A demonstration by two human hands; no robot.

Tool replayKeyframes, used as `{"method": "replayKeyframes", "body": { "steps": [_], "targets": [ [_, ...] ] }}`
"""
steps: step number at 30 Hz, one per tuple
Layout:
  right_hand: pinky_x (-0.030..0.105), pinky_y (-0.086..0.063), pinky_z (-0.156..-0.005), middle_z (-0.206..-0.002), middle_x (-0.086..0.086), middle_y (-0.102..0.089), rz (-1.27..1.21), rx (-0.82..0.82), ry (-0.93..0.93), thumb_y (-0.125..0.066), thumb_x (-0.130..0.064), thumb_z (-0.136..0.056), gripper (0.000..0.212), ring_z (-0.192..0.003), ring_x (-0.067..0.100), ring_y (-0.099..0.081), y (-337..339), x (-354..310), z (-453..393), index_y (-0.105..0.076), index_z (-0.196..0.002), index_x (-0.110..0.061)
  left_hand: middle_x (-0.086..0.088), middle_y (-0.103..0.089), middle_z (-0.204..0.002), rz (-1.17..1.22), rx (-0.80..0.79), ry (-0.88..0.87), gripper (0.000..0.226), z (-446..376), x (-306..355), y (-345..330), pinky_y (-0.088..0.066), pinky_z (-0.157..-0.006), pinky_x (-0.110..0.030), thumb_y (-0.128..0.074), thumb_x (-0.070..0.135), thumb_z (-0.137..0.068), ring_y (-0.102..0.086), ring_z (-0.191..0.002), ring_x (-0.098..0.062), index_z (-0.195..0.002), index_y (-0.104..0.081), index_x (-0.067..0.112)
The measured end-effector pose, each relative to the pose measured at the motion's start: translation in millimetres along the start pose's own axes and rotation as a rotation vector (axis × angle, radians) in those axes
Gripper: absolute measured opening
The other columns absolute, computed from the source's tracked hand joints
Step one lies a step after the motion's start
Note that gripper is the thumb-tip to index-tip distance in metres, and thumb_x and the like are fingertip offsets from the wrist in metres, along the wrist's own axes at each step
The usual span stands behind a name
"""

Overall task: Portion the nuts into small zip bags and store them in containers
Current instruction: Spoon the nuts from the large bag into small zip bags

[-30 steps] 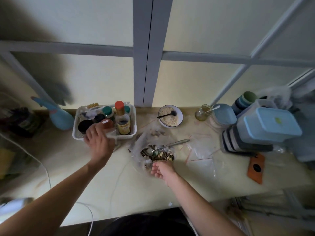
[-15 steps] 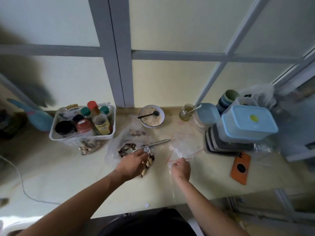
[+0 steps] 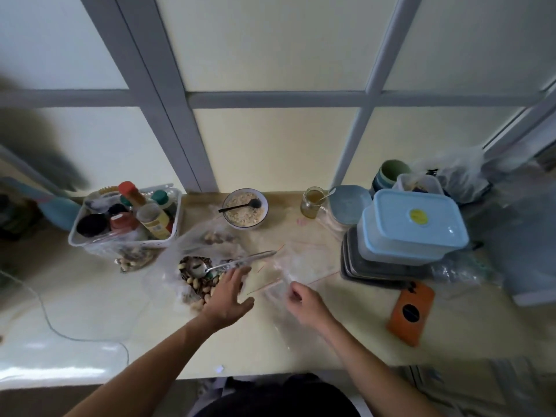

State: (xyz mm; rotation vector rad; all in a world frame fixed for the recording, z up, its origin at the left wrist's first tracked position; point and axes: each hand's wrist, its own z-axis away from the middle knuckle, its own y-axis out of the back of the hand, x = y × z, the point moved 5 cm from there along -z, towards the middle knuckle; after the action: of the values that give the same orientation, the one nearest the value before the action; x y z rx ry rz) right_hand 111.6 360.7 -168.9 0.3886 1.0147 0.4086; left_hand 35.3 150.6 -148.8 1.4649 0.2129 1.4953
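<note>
From the head view, the table [image 3: 90,326] runs pale along a panelled wall, its near edge crossing just above the person's dark lap. The widest bare stretch lies at the near left, crossed only by a thin cable [image 3: 48,319]; the back and right are crowded. A white basket [image 3: 126,243] of jars sits at the back left, a bowl [image 3: 245,208] of grains with a dark spoon at the back middle, a small glass jar [image 3: 313,202] beside it, and stacked lidded containers [image 3: 412,227] fill the right, with an orange phone [image 3: 411,313] lying flat in front of them. The nuts [image 3: 195,281], mixed pale and dark, lie heaped in an open clear bag in the middle, with a metal spoon [image 3: 240,260] resting across them. The left hand [image 3: 230,296] is spread with fingers straight, its grip wide and holding nothing, at the pile's right edge by the spoon's handle. The right hand [image 3: 304,300] pinches a small clear zip bag [image 3: 279,284], red-lined at the mouth, just beside the nuts.
</note>
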Motion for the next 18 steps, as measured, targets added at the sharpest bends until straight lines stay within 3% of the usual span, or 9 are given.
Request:
{"method": "replayKeyframes", "body": {
  "steps": [2,3,6,9,11,13,14,16,18],
  "targets": [
    [0.024,-0.053,-0.071,-0.075,-0.006,-0.07,-0.045,-0.235,0.04,-0.059,-0.027,-0.085,0.011,-0.072,0.009,-0.067,0.8,-20.4,0.5,-0.056,-0.075,-0.028,0.009,-0.057,-0.122,0.09,-0.037,0.049,0.069,1.6,7.6,4.3,-0.039,-0.096,-0.024,-0.058,0.055,-0.074,-0.048,-0.11,-0.004,-0.133,-0.056,0.019],
    [0.029,-0.056,-0.077,-0.08,-0.003,-0.074,-0.043,-0.284,0.056,-0.059,-0.025,-0.083,0.005,-0.077,0.012,-0.072,2.2,-27.1,-2.2,-0.059,-0.078,-0.026,0.009,-0.067,-0.112,0.168,-0.08,0.094,0.054,3.6,12.6,6.2,-0.047,-0.093,-0.029,-0.061,0.052,-0.078,-0.058,-0.103,-0.006,-0.122,-0.063,0.021],
    [0.031,-0.053,-0.078,-0.088,-0.004,-0.071,0.066,-0.14,0.133,-0.064,-0.017,-0.084,0.008,-0.082,0.014,-0.067,11.2,-45.1,-21.4,-0.064,-0.089,-0.023,-0.007,-0.076,-0.083,0.387,-0.107,0.185,0.008,8.7,18.9,10.1,-0.061,-0.078,-0.044,-0.067,0.018,-0.093,-0.075,-0.079,-0.021,-0.093,-0.072,0.012],
    [0.031,-0.046,-0.082,-0.104,0.001,-0.06,0.22,0.229,0.249,-0.068,-0.012,-0.085,0.021,-0.096,0.018,-0.054,16.3,-70.5,-27.9,-0.061,-0.105,-0.015,-0.012,-0.072,-0.081,0.652,-0.019,0.36,0.009,22.3,11.2,19.3,-0.061,-0.082,-0.049,-0.065,0.009,-0.095,-0.073,-0.079,-0.029,-0.092,-0.071,0.004],
    [0.034,-0.045,-0.083,-0.103,0.004,-0.058,0.262,0.362,0.353,-0.067,-0.01,-0.084,0.019,-0.098,0.021,-0.05,7.6,-87.6,-26.7,-0.061,-0.102,-0.012,-0.008,-0.07,-0.081,0.791,0.001,0.446,0.012,31.6,8.0,21.7,-0.061,-0.08,-0.038,-0.064,0.012,-0.097,-0.068,-0.078,-0.024,-0.094,-0.073,0.004],
    [0.035,-0.049,-0.079,-0.094,0.004,-0.063,0.197,0.277,0.426,-0.065,-0.01,-0.085,0.008,-0.093,0.021,-0.056,-11.3,-105.1,-26.3,-0.063,-0.092,-0.013,0.001,-0.065,-0.075,0.759,0.061,0.499,0.018,40.1,4.6,27.8,-0.048,-0.063,-0.018,-0.062,0.017,-0.098,-0.055,-0.068,-0.011,-0.095,-0.078,0.01],
    [0.036,-0.051,-0.074,-0.085,0.003,-0.064,0.159,0.208,0.446,-0.065,-0.011,-0.085,0.004,-0.086,0.021,-0.059,-21.2,-112.6,-26.2,-0.062,-0.085,-0.014,0.002,-0.061,-0.071,0.752,0.094,0.511,0.02,44.1,2.6,31.1,-0.041,-0.058,-0.017,-0.061,0.018,-0.098,-0.048,-0.064,-0.009,-0.094,-0.08,0.012],
    [0.035,-0.051,-0.069,-0.078,0.001,-0.062,0.107,0.133,0.465,-0.066,-0.013,-0.084,0.007,-0.076,0.019,-0.057,-37.8,-122.9,-23.5,-0.06,-0.081,-0.014,-0.002,-0.053,-0.067,0.855,0.112,0.527,0.022,50.0,-0.8,35.0,-0.042,-0.06,-0.019,-0.057,0.011,-0.098,-0.045,-0.059,-0.01,-0.09,-0.078,0.01],
    [0.031,-0.049,-0.083,-0.101,0.004,-0.059,0.139,0.176,0.48,-0.07,-0.015,-0.082,0.02,-0.096,0.02,-0.053,-47.5,-129.6,-16.4,-0.061,-0.099,-0.014,-0.009,-0.056,-0.07,0.947,0.11,0.531,0.014,55.1,-2.1,37.9,-0.053,-0.066,-0.027,-0.057,0.004,-0.098,-0.056,-0.061,-0.016,-0.095,-0.07,0.003]
  ]
}}
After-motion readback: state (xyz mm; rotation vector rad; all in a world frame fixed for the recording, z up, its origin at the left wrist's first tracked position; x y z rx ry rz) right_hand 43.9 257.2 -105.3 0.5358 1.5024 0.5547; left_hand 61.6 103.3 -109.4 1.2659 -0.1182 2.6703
